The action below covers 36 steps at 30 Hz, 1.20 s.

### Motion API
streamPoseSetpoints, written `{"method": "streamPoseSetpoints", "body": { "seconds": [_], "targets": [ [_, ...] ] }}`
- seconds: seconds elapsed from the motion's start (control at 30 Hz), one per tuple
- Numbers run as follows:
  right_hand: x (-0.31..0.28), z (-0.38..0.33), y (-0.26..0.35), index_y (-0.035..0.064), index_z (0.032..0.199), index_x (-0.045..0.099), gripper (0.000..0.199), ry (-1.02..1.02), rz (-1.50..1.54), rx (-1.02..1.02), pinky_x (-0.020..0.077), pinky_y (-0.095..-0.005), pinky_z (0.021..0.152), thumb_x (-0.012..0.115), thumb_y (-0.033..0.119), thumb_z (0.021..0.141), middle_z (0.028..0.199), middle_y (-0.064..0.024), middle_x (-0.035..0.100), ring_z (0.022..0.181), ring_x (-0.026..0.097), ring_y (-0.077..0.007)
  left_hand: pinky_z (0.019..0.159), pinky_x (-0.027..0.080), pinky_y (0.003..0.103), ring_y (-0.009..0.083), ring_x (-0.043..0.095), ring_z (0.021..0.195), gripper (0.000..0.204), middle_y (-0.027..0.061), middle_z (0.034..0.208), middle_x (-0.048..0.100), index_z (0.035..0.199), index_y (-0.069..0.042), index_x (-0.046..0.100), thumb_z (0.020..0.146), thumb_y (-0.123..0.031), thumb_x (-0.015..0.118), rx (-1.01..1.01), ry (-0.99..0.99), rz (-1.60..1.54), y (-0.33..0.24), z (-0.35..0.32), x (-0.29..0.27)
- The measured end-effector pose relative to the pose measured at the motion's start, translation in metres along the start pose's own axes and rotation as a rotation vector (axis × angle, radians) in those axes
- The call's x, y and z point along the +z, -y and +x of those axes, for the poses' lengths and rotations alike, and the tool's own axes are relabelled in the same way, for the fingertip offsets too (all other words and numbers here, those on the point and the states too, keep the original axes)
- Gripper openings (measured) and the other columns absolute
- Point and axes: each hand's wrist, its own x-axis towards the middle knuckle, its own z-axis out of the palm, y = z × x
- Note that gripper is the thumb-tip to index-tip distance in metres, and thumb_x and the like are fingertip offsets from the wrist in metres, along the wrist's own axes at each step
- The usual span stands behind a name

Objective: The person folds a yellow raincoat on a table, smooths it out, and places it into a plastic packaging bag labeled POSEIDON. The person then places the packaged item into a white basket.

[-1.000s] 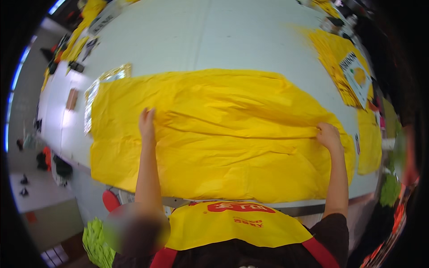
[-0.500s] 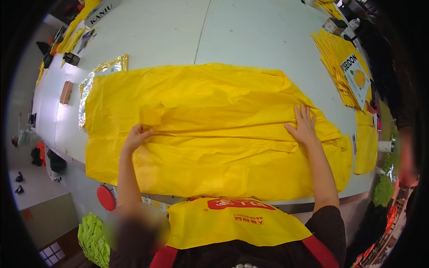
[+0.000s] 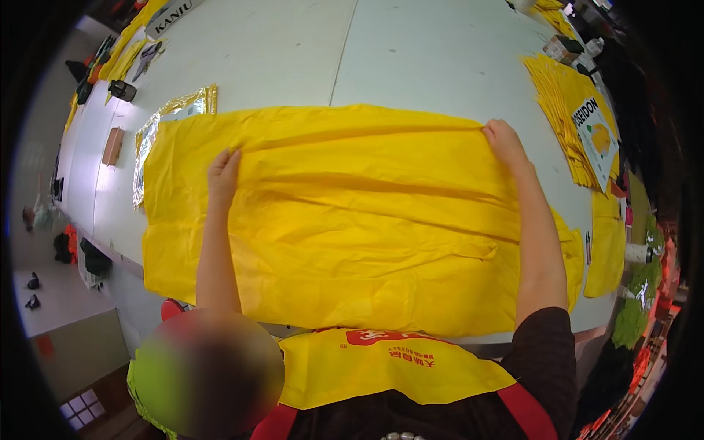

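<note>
Both hands are sliding outward and up now. Left hand (image 3: pixel 223 174) is pressing flat on the yellow sheet (image 3: pixel 352 235), while the right hand (image 3: pixel 504 141) is pinching its far edge, spreading it over the worktop (image 3: pixel 308 59).

The left hand's (image 3: pixel 224 174) palm lies face down, so the patch of yellow fabric (image 3: pixel 352 227) beneath its fingers is covered. A blurred patch hides the left elbow. Whether the right hand's (image 3: pixel 504 141) fingertips pinch the cloth's far edge cannot be told.

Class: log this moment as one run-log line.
left hand flat on yellow sheet | right hand at far edge | white table
</note>
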Motion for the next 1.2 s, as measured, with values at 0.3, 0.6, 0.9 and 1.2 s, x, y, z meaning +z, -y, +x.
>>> {"method": "streamPoseSetpoints", "body": {
  "seconds": [0.3, 0.6, 0.9, 1.2],
  "targets": [
    [0.026, -0.069, 0.094, 0.01, 0.135, 0.04, 0.057, -0.375, -0.23, -0.233, 0.0254, -0.053, 0.103, 0.056, 0.035, 0.086, 0.141, -0.0159, 0.035, 0.13, 0.031, -0.0337, 0.098, 0.035, 0.041, 0.0257, 0.05, 0.112, 0.042, 0.0095, 0.123, 0.055, 0.128, -0.01, 0.05, 0.089, -0.024, 0.055, 0.929, -0.106, 0.895, -0.045, -0.011, 0.049],
    [0.054, -0.038, 0.029, 0.0025, 0.122, 0.052, 0.05, -0.224, 0.102, -0.276, 0.0366, -0.0426, 0.099, 0.066, 0.024, 0.079, 0.127, -0.0176, 0.05, 0.118, 0.045, -0.0343, 0.103, 0.03, 0.042, 0.0254, 0.041, 0.126, 0.037, 0.011, 0.131, 0.05, 0.126, -0.011, 0.051, 0.091, -0.022, 0.049, 0.136, 0.246, 0.533, 0.044, 0.044, 0.033],
    [0.004, 0.009, -0.013, -0.0017, 0.115, 0.054, 0.047, 0.184, 0.59, 0.406, 0.0463, -0.029, 0.077, 0.064, 0.015, 0.073, 0.101, -0.0128, 0.062, 0.089, 0.058, -0.0183, 0.108, 0.021, 0.053, 0.0251, 0.039, 0.127, 0.048, 0.0057, 0.127, 0.052, 0.129, -0.016, 0.043, 0.083, -0.017, 0.054, 0.279, 0.223, 1.388, 0.048, 0.134, 0.008],
    [-0.076, -0.079, 0.05, -0.0011, 0.101, 0.056, 0.025, -0.061, 0.485, 0.148, 0.0444, -0.0279, 0.068, 0.06, 0.005, 0.077, 0.085, -0.0073, 0.06, 0.074, 0.055, -0.016, 0.08, 0.047, 0.04, 0.0292, 0.059, 0.092, 0.017, 0.0095, 0.095, 0.062, 0.09, -0.01, 0.062, 0.076, -0.015, 0.055, 0.33, 0.49, 1.411, -0.03, 0.121, -0.053]
  ]
}}
